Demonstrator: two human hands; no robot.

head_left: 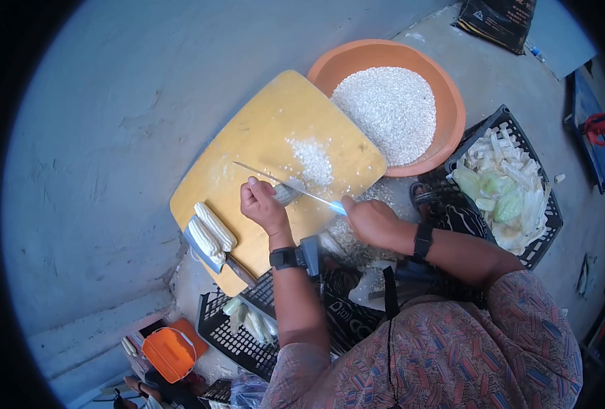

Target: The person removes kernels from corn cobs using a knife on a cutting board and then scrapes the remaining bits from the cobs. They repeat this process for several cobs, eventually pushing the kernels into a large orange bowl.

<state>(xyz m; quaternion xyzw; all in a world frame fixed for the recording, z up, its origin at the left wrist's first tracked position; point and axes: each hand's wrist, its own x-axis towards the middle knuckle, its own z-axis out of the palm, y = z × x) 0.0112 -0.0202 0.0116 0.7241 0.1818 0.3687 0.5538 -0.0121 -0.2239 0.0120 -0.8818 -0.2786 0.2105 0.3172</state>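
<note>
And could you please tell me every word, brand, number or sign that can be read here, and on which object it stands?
No text can be quoted with certainty.
Black sack: lettering too small and blurred to read; a pale triangular sign, its inner symbol unclear.
Dark trousers: white letter-like marks, too blurred to read.
Yellow board and orange basin: no text visible.

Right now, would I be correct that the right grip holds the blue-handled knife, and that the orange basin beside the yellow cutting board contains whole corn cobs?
Not quite: the orange basin contains loose white corn kernels, not whole cobs, as the head view shows. The right grip does hold the blue-handled knife, and the basin is beside the yellow cutting board.
</note>
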